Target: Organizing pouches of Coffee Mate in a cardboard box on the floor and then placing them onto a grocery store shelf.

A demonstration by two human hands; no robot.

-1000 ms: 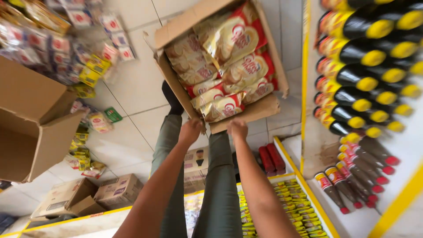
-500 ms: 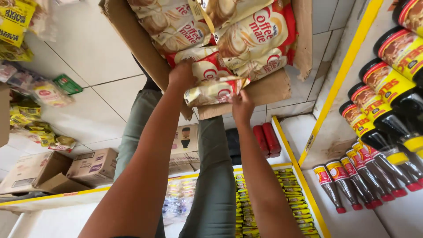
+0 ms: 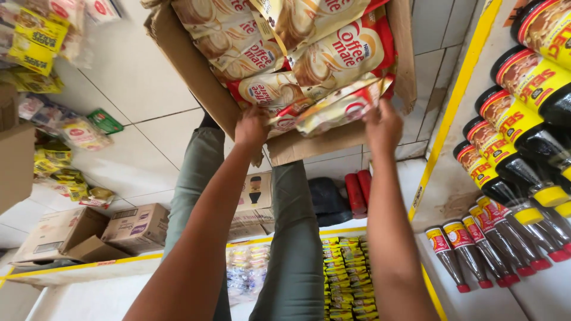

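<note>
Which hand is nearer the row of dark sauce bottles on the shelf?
The right hand: it grips a cream pouch at the box's shelf side. The left hand is farther from the sauce bottles, at the box's near edge.

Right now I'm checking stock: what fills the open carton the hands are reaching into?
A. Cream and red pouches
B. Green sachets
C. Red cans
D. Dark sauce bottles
A: the carton holds cream and red pouches, and both hands, left and right, grip one at its front edge.
</note>
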